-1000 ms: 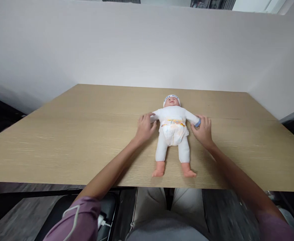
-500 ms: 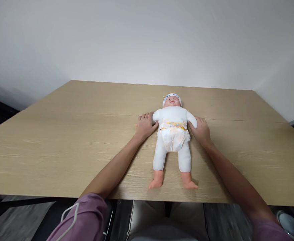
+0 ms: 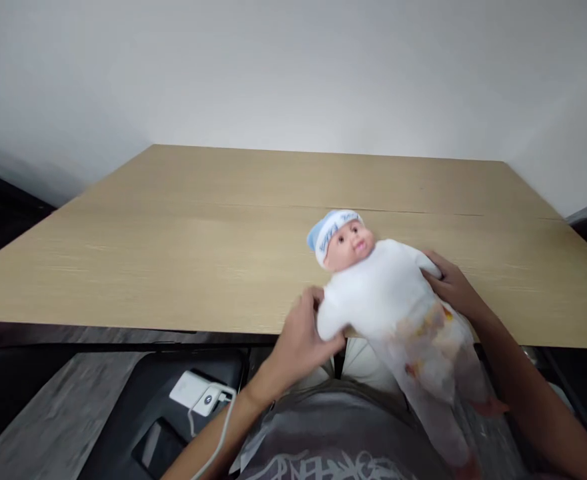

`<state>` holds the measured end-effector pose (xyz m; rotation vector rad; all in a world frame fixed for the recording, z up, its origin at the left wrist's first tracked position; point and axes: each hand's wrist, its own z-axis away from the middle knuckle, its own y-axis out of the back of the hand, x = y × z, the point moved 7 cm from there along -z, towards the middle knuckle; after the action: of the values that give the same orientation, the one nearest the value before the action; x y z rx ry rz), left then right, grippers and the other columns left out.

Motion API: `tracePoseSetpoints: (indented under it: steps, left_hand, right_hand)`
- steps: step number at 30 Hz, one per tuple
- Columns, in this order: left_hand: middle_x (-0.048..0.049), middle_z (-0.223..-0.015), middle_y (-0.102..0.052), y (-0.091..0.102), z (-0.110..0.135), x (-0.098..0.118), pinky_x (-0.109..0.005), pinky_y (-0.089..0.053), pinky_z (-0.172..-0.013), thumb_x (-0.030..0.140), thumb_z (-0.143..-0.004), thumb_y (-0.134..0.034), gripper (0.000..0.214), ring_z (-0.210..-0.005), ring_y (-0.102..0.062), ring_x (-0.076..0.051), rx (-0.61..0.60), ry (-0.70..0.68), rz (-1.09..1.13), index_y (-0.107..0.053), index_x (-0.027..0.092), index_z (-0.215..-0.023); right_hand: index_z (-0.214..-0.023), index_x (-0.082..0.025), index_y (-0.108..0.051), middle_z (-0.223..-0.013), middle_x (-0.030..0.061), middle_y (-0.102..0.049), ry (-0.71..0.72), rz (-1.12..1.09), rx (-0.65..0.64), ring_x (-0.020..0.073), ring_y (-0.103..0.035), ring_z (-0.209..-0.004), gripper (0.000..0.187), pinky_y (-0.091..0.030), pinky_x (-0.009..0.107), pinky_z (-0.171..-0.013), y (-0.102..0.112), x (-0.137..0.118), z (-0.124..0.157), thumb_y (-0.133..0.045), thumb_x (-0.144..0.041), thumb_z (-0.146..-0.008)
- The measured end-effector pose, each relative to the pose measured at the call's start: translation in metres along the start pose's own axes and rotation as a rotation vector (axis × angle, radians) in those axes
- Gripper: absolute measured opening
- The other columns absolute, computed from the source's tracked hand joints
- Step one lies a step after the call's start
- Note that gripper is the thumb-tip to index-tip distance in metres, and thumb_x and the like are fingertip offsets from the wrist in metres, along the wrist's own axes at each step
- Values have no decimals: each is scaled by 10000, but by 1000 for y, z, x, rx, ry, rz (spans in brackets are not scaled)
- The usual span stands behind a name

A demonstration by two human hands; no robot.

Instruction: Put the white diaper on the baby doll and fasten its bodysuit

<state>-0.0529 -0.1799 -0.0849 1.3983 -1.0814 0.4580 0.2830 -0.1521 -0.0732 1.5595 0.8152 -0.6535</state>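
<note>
A baby doll (image 3: 386,287) with a white cloth body and a blue-and-white cap (image 3: 333,230) hangs tilted over the table's front edge, its head to the upper left and its legs out past the edge. Around its hips is a printed diaper (image 3: 431,347), blurred by motion. My left hand (image 3: 306,333) is closed around the doll's arm on the left of the picture. On the other side my right hand (image 3: 451,283) grips the other arm near the body. The doll's own hands are hidden.
The wooden table (image 3: 183,253) reaches back to a pale wall (image 3: 293,73). Left of my lap, a black chair (image 3: 123,393) holds a white power bank (image 3: 193,392) with a cable (image 3: 226,427) and a dark phone (image 3: 158,447).
The doll, which lay flat on its back on the table, is now lifted, tilted and drawn toward my body. Both hands came nearer with it.
</note>
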Motion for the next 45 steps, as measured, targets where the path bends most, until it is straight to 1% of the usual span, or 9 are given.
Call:
tracePoseSetpoints:
  steps: [3, 6, 12, 17, 22, 28, 33, 40, 45]
  left_hand:
    - [-48, -981, -681, -38, 89, -22, -362, -524, -761, 246, -678, -728, 400, -872, -673, -257, -104, 32, 90, -527, 247, -1024]
    - [-73, -974, -716, -63, 159, -55, -421, -555, -785, 248, -635, -741, 400, -894, -697, -310, -219, 106, 6, -567, 254, -995]
    - [-63, -1007, -727, -51, 219, -82, -397, -552, -797, 239, -657, -698, 371, -918, -712, -302, -280, 272, -79, -557, 258, -1000]
    - [-40, -969, -717, -47, 219, -88, -342, -491, -754, 300, -788, -679, 329, -871, -719, -272, -350, 325, -170, -468, 253, -1036]
    - [-127, -1052, -741, -41, 204, -88, -446, -485, -879, 524, -871, -737, 447, -976, -730, -380, -474, 283, -461, -522, 210, -1104]
    - [-167, -1097, -705, -23, 155, -20, -482, -470, -927, 583, -965, -709, 415, -1071, -668, -394, -278, 6, -602, -612, 186, -1037]
    - [-82, -1173, -709, -73, 132, 30, -387, -472, -984, 485, -1040, -651, 258, -1094, -643, -263, -463, -340, -92, -610, 230, -1043]
    - [-97, -1278, -717, -113, 135, 13, -404, -438, -1062, 458, -1056, -654, 325, -1187, -610, -272, -529, -428, -8, -693, 272, -1320]
    - [-91, -1275, -714, -112, 140, 10, -400, -438, -1063, 448, -1061, -652, 255, -1178, -620, -257, -482, -457, 2, -768, 281, -1216]
  right_hand:
    - [-1352, -266, -732, -1302, 81, -764, -2, -22, -123, 324, -702, -1181, 486, -560, 410, -1018, -5, -8, 63, -724, -533, -945]
    - [-1399, -292, -718, -1327, 82, -747, 4, -51, -312, 319, -694, -1206, 476, -556, 407, -1039, -36, -17, 114, -738, -466, -956]
    - [-1414, -294, -693, -1308, 83, -733, 63, 12, -346, 292, -663, -1235, 426, -546, 416, -1075, -107, -25, 153, -696, -416, -1006]
    - [-1507, -315, -635, -1422, 75, -714, 100, 191, -316, 292, -639, -1335, 450, -520, 511, -1162, -147, -3, 161, -591, -396, -1066]
    - [-1328, -297, -757, -1343, 70, -761, 136, 222, -328, 268, -697, -1263, 326, -557, 469, -1125, -147, 2, 185, -593, -416, -1073]
    - [-1278, -274, -775, -1237, 74, -788, 96, 207, -319, 271, -738, -1143, 323, -587, 437, -1043, -142, -2, 207, -576, -438, -1083]
    - [-1132, -256, -802, -1101, 55, -815, 109, 212, -275, 250, -757, -1035, 319, -590, 410, -969, -141, 14, 198, -510, -380, -1097]
    - [-1058, -234, -784, -1103, 80, -810, 149, 295, -122, 274, -753, -1073, 266, -603, 449, -979, -124, 40, 182, -527, -304, -1058]
    - [-1407, -267, -674, -1350, 93, -737, 254, 294, -177, 274, -671, -1296, 353, -551, 495, -1144, -136, 0, 192, -542, -280, -1081]
